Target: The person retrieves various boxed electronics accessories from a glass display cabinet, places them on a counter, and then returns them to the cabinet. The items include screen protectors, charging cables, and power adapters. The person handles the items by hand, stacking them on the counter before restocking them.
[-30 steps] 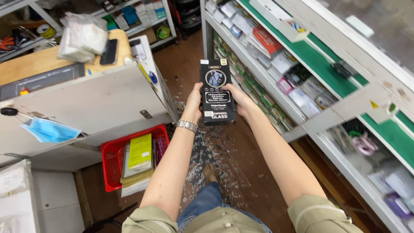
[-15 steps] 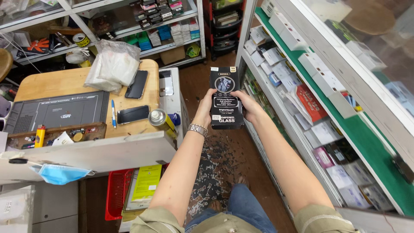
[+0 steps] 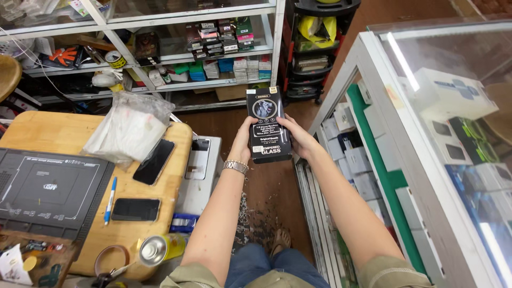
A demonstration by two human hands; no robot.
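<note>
Hands meet around a flat black rectangular retail box [image 3: 269, 125], upright, front facing the camera. The left hand [image 3: 243, 140], a metal watch at its wrist, grasps the box's left edge; the right hand [image 3: 298, 137] grasps its right edge. Left of the box lies a rounded wooden worktop [image 3: 160, 200] carrying two dark phones [image 3: 153, 162] and a blue pen [image 3: 110, 199]. Right of the box stands a glass display case [image 3: 426, 106].

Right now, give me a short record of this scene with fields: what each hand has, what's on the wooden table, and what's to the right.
left hand: left hand grips the left edge of the black box
right hand: right hand grips its right edge
box: upright, printed front facing the camera
wooden table: two phones, blue pen, plastic bag, dark work mat
right side: glass display case with boxes
</note>
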